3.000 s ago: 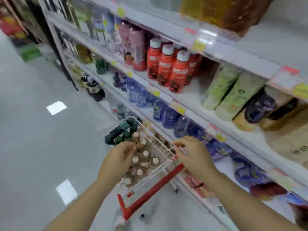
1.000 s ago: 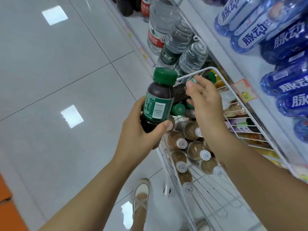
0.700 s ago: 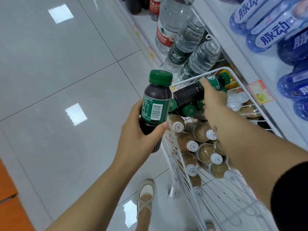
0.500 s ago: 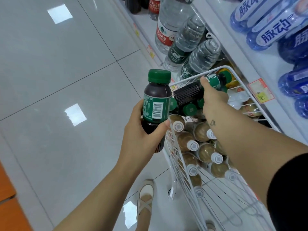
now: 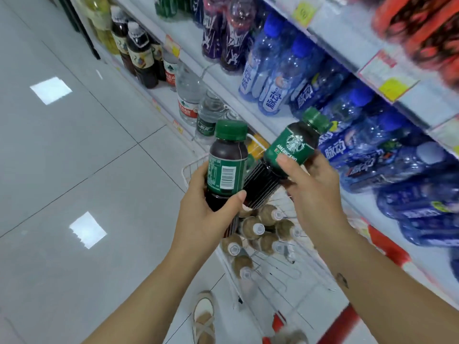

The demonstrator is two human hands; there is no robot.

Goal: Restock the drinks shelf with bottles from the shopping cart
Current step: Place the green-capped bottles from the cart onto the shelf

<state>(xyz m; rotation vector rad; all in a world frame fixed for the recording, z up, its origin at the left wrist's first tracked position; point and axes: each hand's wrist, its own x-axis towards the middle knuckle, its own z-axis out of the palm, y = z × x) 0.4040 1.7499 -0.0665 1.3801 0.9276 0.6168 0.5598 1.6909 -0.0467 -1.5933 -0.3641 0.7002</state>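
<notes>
- Left hand (image 5: 207,217) wrapped around the lower body of the upright bottle (image 5: 227,167). Thumb lies across the front. The bottle is dark with a green cap and green label, barcode facing the camera.
- Right hand (image 5: 314,192) clamped on the tilted bottle (image 5: 285,157), same dark body and green cap. Thumb presses on the green label. Its cap points up and right, toward the shelf (image 5: 330,38).
- The bottle bases sit very close together; contact cannot be told.
- Both bottles are held above the far end of the cart (image 5: 184,173), white wire, directly below the hands.
- Brown bottles (image 5: 253,228) with white caps lie inside the cart.
- Cart's red handle (image 5: 387,247) is at the near right.
- Blue bottles (image 5: 273,78) stand in rows on the shelf at right. Clear water bottles (image 5: 188,95) stand lower down, further off.
- A shoe (image 5: 203,316) is on the grey tiled floor (image 5: 74,157), near, left of the cart.
</notes>
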